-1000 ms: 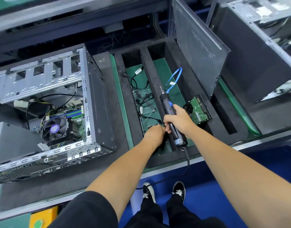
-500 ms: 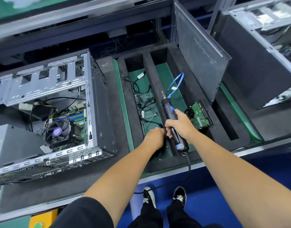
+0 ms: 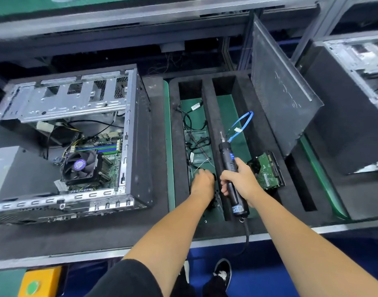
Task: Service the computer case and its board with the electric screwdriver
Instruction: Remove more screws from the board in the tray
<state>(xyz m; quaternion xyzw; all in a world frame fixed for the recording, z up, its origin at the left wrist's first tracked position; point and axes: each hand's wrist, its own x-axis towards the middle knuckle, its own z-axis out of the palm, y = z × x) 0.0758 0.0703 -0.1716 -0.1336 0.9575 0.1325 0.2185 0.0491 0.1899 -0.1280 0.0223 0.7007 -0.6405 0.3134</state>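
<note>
Black foam tray: your right hand is gripping the screwdriver there, lifting slightly; your left hand, grip unclear, is fishing in a slot. Case is waiting by the worktop's left edge.

Two bare arms, both stretched forward and down from the bottom edge of the view, close side by side. Black short sleeve on the left upper arm. Left hand turned palm down, knuckles up, fingers bent and pointing down out of sight; cannot tell if holding anything. Right hand just beside it, nearly touching. Right fingers curled tight around the electric screwdriver, thumb along its far side. Right wrist straight, in line with the forearm. Two feet in black shoes below.
</note>
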